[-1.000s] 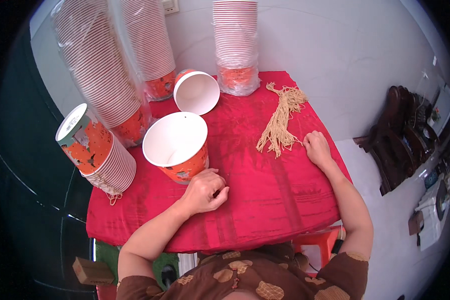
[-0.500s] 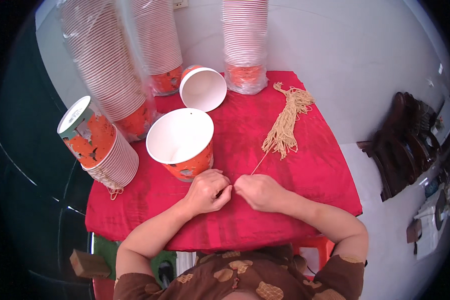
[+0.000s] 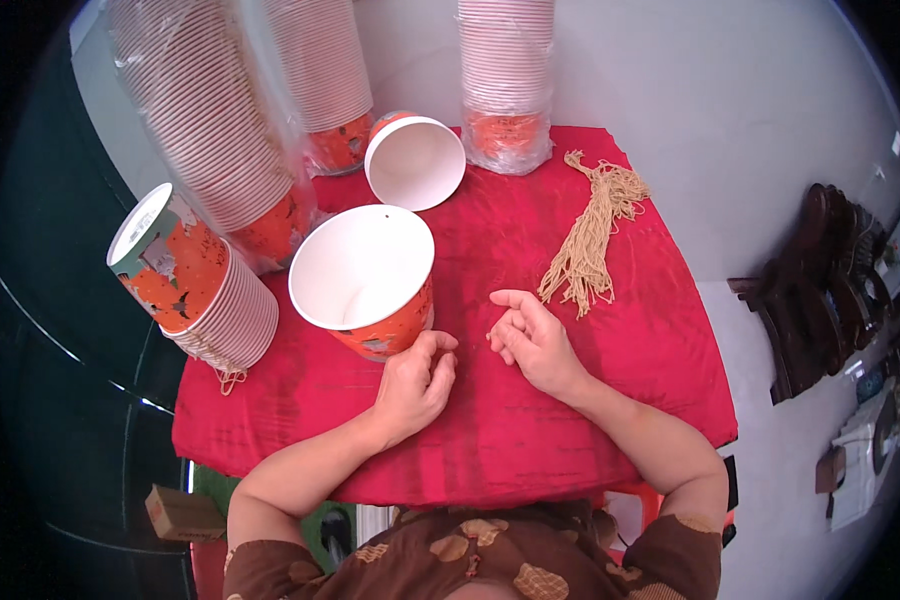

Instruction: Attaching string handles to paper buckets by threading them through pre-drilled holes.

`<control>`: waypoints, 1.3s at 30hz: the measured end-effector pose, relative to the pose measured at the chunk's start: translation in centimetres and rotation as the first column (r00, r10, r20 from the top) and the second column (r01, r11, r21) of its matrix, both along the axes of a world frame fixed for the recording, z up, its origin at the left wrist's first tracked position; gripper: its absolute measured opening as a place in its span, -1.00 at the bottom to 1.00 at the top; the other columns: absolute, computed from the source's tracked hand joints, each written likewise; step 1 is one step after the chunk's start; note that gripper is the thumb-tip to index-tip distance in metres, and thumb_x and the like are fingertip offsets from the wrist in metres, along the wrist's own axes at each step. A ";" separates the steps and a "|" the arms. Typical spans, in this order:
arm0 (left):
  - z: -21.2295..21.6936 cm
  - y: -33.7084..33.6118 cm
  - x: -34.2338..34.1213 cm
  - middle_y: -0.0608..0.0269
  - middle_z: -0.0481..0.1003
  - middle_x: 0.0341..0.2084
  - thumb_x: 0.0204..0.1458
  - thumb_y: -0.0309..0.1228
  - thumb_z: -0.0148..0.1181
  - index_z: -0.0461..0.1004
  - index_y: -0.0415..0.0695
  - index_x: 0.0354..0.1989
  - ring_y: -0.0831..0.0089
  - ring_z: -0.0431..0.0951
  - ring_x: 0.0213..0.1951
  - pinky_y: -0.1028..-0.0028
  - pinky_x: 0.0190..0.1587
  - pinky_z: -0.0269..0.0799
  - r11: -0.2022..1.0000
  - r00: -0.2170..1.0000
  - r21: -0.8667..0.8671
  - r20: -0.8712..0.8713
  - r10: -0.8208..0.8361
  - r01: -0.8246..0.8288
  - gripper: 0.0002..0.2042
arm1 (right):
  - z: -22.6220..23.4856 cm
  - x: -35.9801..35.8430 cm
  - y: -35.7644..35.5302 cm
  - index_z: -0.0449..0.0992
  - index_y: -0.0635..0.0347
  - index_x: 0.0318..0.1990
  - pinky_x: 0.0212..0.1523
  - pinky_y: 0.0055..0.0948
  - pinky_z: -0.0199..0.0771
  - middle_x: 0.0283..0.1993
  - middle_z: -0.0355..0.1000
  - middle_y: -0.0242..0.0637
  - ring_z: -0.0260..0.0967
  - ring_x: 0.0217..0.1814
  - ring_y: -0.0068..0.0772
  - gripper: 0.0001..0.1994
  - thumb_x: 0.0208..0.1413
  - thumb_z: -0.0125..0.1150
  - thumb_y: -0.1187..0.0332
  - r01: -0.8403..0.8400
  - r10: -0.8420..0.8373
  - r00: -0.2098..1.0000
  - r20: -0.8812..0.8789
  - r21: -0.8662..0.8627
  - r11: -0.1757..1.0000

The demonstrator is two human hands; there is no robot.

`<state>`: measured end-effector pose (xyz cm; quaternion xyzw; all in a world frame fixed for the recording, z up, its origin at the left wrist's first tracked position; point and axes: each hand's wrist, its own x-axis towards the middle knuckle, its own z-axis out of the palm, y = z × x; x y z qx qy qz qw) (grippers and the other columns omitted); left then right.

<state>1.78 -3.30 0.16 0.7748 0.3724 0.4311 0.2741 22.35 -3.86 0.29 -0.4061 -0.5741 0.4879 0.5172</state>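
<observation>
A paper bucket [image 3: 380,325], orange with a white inside, stands upright in front of me and has a small dark hole near its far rim. My left hand [image 3: 420,385] is beside the bucket's lower right side, its fingers curled together; anything between them is too small to make out. To its right, my right hand [image 3: 540,350] is raised over the red cloth, index finger stretched out and the other fingers loosely bent. No string shows in it. Beyond that hand lies a bundle of tan strings [image 3: 595,230] on the cloth.
Nested buckets [image 3: 205,285] with string loops lean at the left. Tall plastic-wrapped bucket stacks [image 3: 205,120] stand at the back left, another wrapped stack [image 3: 507,80] at the back. A single bucket [image 3: 415,165] lies tipped on the red tablecloth [image 3: 530,440].
My hands have moved apart; the right one has risen and its fingers have loosened. The string stretched from it to the bundle no longer shows. The view has shifted slightly.
</observation>
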 end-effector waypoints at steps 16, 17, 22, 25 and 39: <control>0.2 0.2 0.3 0.16 0.45 -0.54 0.05 -0.41 0.29 0.43 -0.24 -0.43 0.31 0.47 -0.48 0.36 -0.42 0.38 0.993 0.989 0.003 -0.086 -0.120 0.121 -0.82 | -0.3 -1.3 -1.9 0.17 0.29 0.22 -0.39 -0.51 0.40 -0.49 0.35 -0.33 0.38 -0.45 -0.56 -0.51 0.12 0.08 0.64 -0.061 -0.085 0.920 0.382 0.354 0.933; 0.0 0.3 0.4 0.15 0.46 -0.54 0.09 -0.45 0.25 0.43 -0.25 -0.43 0.29 0.48 -0.47 0.35 -0.41 0.38 0.990 0.989 0.063 -0.088 -0.117 0.123 -0.84 | -0.4 -1.3 -1.9 0.20 0.29 0.20 -0.40 -0.50 0.40 -0.49 0.36 -0.32 0.38 -0.46 -0.55 -0.53 0.13 0.09 0.63 -0.056 -0.087 0.924 0.372 0.359 0.932; -0.3 0.3 0.0 0.13 0.46 -0.58 0.18 -0.46 0.13 0.43 -0.27 -0.45 0.32 0.48 -0.50 0.37 -0.44 0.36 0.988 0.994 -0.109 0.007 -0.105 0.105 -0.82 | -0.5 -1.6 -2.2 0.34 0.31 0.04 -0.45 -0.48 0.40 -0.49 0.40 -0.24 0.40 -0.50 -0.48 -0.69 0.14 0.15 0.56 -0.044 -0.117 0.904 0.410 0.362 0.931; 0.0 0.3 -0.3 0.14 0.45 -0.61 0.22 -0.44 0.08 0.43 -0.28 -0.46 0.37 0.47 -0.52 0.39 -0.46 0.35 0.963 0.996 -0.253 0.019 -0.090 0.092 -0.79 | -0.8 -1.6 -2.2 0.43 0.32 -0.17 -0.50 -0.45 0.39 -0.49 0.43 -0.20 0.41 -0.52 -0.45 -0.86 0.13 0.19 0.51 -0.016 -0.160 0.909 0.386 0.415 0.910; 2.3 -1.3 -2.1 0.29 0.41 -0.50 0.22 -0.54 0.03 0.37 -0.26 -0.35 0.56 0.38 -0.41 0.49 -0.34 0.36 0.798 0.976 -0.576 -0.001 -0.218 0.177 -0.90 | -0.7 -2.2 -3.1 0.46 0.28 -0.36 -0.60 -0.43 0.32 -0.58 0.39 -0.24 0.40 -0.60 -0.43 -0.93 0.06 0.25 0.52 -0.119 -0.107 0.895 0.432 0.465 0.877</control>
